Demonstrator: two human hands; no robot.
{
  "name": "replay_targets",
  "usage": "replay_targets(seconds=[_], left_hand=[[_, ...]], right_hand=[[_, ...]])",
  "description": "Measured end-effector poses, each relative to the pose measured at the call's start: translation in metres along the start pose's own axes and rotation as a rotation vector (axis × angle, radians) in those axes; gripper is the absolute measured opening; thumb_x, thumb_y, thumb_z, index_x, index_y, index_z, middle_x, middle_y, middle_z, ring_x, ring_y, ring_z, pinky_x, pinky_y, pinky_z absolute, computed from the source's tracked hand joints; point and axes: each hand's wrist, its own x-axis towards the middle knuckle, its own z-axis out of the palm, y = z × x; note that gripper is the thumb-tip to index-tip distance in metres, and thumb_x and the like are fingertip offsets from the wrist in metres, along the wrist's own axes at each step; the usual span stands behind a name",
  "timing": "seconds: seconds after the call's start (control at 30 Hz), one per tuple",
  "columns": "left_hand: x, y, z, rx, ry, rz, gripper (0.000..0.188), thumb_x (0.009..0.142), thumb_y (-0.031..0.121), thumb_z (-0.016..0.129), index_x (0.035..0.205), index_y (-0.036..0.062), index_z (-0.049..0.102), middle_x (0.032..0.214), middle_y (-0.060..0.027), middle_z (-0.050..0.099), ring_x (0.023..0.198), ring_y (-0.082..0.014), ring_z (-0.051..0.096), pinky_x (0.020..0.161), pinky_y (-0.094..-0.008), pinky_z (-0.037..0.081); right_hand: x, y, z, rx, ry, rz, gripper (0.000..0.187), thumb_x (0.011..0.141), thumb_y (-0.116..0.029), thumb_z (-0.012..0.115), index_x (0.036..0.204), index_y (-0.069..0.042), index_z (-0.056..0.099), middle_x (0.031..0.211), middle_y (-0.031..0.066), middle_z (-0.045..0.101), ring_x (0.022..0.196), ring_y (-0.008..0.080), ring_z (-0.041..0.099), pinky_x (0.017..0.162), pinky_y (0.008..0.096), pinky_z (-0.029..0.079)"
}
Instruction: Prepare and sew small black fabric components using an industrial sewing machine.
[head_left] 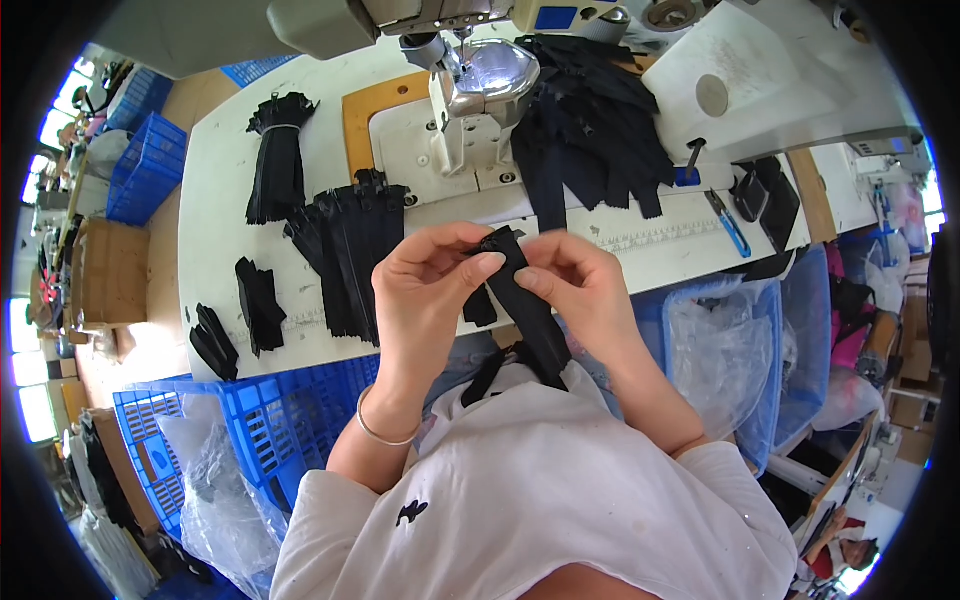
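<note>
The left fingers [489,263] and right fingers [532,281] pinch a black strip [535,320], apparently unfinished; beyond them, leftward, one bundle [277,170] is already tied, while the rightward heap [595,125] lies loose.

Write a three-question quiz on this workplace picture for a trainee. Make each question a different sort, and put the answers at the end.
1. Open: what do the bare left hand and the bare right hand hold between them?
2. True or false: the slim blue-handled metal tool lies on the tabletop to the left of both hands.
3. Fill the gap: a thin silver-coloured bangle circles the ___ wrist.

Key:
1. A black fabric strip.
2. False: the slim blue-handled metal tool lies on the white tabletop to their right.
3. Left.
</note>
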Motion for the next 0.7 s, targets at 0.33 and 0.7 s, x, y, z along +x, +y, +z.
replay_targets(seconds=[0.33, 0.7], left_hand=[[0.041, 0.014, -0.002, -0.087, 0.047, 0.103, 0.015, 0.079, -0.001, 0.072, 0.094, -0.0025, 0.066, 0.084, -0.0028, 0.065, 0.076, -0.0053, 0.057, 0.07, -0.017, 0.045], [0.088, 0.032, 0.005, -0.16, 0.047, 0.179, 0.015, 0.085, 0.008, 0.068, 0.097, -0.0003, 0.065, 0.082, 0.0, 0.062, 0.072, -0.0043, 0.052, 0.066, -0.0192, 0.04]], right_hand=[[0.026, -0.028, 0.013, -0.506, -0.005, -0.38, 0.012, 0.083, -0.011, 0.068, 0.082, 0.001, 0.065, 0.061, 0.0107, 0.057, 0.049, 0.0113, 0.05, 0.047, 0.0259, 0.037], [0.066, -0.049, 0.029, -0.441, 0.078, -0.46, 0.016, 0.086, -0.014, 0.067, 0.085, 0.001, 0.066, 0.059, 0.006, 0.057, 0.051, 0.0043, 0.043, 0.046, 0.0236, 0.035]])
